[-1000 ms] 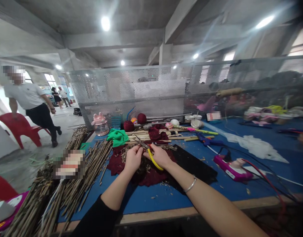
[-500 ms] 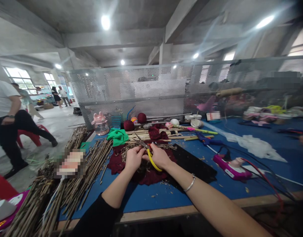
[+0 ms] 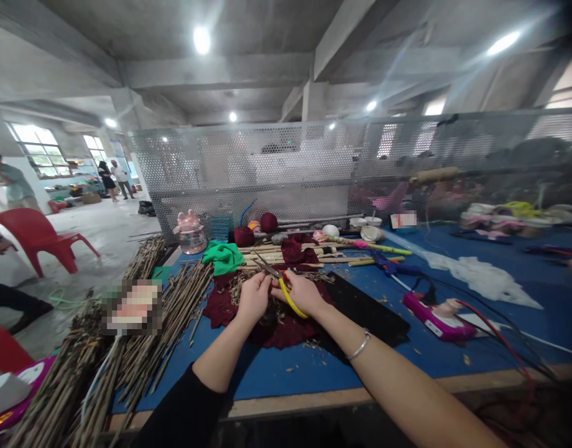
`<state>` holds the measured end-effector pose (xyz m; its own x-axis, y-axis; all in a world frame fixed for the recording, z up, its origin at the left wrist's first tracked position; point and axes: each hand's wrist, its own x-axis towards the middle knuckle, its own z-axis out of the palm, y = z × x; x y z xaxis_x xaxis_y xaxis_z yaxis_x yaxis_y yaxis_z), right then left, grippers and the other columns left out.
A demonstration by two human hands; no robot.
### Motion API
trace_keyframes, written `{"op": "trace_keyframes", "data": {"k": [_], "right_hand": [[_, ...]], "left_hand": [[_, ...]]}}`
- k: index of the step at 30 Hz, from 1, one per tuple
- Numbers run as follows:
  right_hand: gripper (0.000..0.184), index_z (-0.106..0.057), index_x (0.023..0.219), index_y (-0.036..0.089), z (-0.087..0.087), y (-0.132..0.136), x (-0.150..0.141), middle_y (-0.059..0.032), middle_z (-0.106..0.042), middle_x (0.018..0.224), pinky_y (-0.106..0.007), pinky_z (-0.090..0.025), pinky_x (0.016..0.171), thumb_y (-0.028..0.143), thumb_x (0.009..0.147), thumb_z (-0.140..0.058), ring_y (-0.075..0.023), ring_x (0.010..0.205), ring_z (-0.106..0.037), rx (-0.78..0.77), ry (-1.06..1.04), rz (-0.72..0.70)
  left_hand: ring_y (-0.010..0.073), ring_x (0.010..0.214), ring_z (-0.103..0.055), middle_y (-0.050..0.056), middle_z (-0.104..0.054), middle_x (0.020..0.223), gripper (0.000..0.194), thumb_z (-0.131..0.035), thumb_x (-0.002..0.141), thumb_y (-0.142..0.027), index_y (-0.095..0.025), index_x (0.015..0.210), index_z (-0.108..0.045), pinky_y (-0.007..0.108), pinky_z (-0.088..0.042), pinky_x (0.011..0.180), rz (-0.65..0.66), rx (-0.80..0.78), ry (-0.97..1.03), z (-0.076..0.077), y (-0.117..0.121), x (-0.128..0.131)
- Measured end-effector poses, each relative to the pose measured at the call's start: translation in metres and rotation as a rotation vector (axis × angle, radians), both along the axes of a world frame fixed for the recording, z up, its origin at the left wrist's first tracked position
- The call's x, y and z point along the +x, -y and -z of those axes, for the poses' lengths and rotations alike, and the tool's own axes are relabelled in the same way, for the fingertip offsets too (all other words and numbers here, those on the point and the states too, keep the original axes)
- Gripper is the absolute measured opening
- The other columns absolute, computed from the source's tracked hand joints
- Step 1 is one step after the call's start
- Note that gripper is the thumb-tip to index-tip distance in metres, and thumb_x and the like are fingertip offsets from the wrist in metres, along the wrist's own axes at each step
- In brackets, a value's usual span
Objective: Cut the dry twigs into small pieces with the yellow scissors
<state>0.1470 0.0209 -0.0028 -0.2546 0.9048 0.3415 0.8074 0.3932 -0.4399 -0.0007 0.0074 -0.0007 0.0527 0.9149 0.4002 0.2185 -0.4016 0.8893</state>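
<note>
Over the middle of the blue table, my right hand (image 3: 303, 291) is closed on yellow-handled scissors (image 3: 293, 301), whose blades point up and to the left. Close beside it, my left hand (image 3: 254, 295) has its fingers pinched together; whatever lies between them is too small to make out. Beneath both hands spreads a dark red cloth (image 3: 221, 306) with dry plant bits (image 3: 236, 287) heaped on it, partly hidden by the hands. A black sheet (image 3: 365, 311) lies to the right of the cloth.
Bundles of dry stalks (image 3: 162, 330) lie at the left. Behind the hands are a green cloth (image 3: 222, 257), dark red yarn balls (image 3: 268, 222) and a clear jar (image 3: 191, 239). A purple power strip (image 3: 438, 317) with cables and a blue glue gun (image 3: 383, 264) are at the right.
My hands stay almost in place, the scissors still in the right one. At the left, a person in a white shirt has walked mostly out of view, uncovering a red chair.
</note>
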Motion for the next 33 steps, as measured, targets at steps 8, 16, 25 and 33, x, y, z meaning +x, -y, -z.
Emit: {"op": "trace_keyframes", "data": {"k": [8, 16, 25, 33], "right_hand": [[0.039, -0.044, 0.087, 0.020, 0.0030, 0.0013, 0.0001, -0.0037, -0.058, 0.082, -0.023, -0.032, 0.060, 0.050, 0.068, -0.060, -0.0159, 0.073, -0.055, 0.015, -0.032, -0.041], [0.040, -0.044, 0.089, 0.019, -0.0020, 0.0044, -0.0019, -0.0043, -0.057, 0.084, -0.023, -0.032, 0.061, 0.049, 0.068, -0.061, -0.0170, 0.076, -0.055, 0.010, -0.009, -0.037], [0.046, -0.044, 0.088, 0.018, -0.0041, 0.0070, -0.0038, -0.0047, -0.059, 0.082, -0.024, -0.030, 0.058, 0.056, 0.067, -0.058, -0.0187, 0.074, -0.057, -0.019, 0.079, 0.046], [0.045, -0.049, 0.082, 0.020, 0.0002, 0.0026, -0.0030, -0.0040, -0.061, 0.074, -0.022, -0.026, 0.052, 0.063, 0.068, -0.052, -0.0157, 0.063, -0.055, -0.031, 0.081, 0.074]], "left_hand": [[0.0151, 0.064, -0.058, 0.005, -0.067, 0.070, 0.027, -0.043, 0.080, -0.029, -0.014, 0.072, -0.064, 0.024, -0.043, 0.063, -0.014, 0.004, -0.084, -0.0033, 0.0039, 0.0014], [0.0170, 0.071, -0.061, 0.006, -0.069, 0.076, 0.027, -0.045, 0.078, -0.026, -0.013, 0.084, -0.067, 0.024, -0.045, 0.067, -0.020, -0.025, -0.018, -0.0060, 0.0051, 0.0021], [0.0163, 0.067, -0.059, 0.004, -0.069, 0.072, 0.027, -0.044, 0.078, -0.027, -0.014, 0.080, -0.068, 0.024, -0.043, 0.065, -0.070, -0.010, -0.108, -0.0047, 0.0068, 0.0025], [0.0134, 0.059, -0.057, 0.002, -0.065, 0.065, 0.025, -0.043, 0.079, -0.028, -0.015, 0.072, -0.063, 0.021, -0.040, 0.057, -0.069, -0.004, -0.083, -0.0066, 0.0066, -0.0001]]}}
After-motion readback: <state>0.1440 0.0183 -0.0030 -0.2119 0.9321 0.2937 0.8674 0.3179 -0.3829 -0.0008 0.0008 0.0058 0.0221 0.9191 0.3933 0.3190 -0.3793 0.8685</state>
